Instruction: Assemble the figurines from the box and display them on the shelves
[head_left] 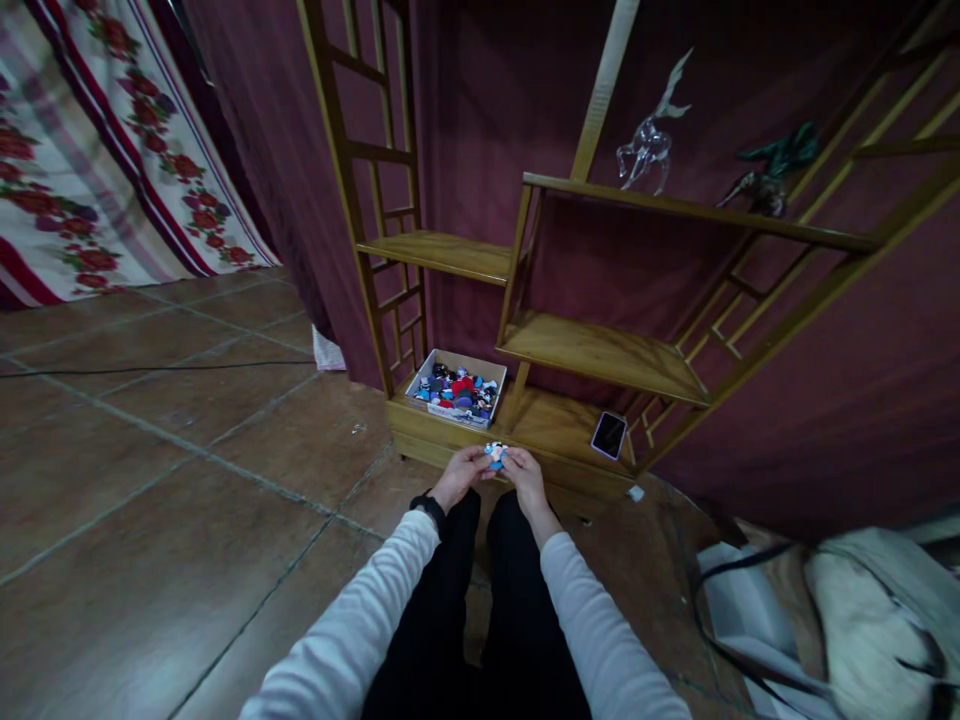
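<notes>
Between my two hands, just above my knees, is a small blue and white figurine (496,456). My left hand (460,474) pinches its left side, and a dark watch sits on that wrist. With closed fingertips my right hand (524,474) grips the other side. Beyond the hands, on the lowest shelf, stands an open cardboard box (491,378) full of small red, blue, black and white figures. The fine details of the held figurine are too small to make out.
A wooden display shelf (442,250) rises ahead. A tablet or phone (609,435) lies on its lower right board. A clear deer figure (646,150) and a dark green sculpture (776,170) stand higher up. A pale bag (870,600) sits at the lower right.
</notes>
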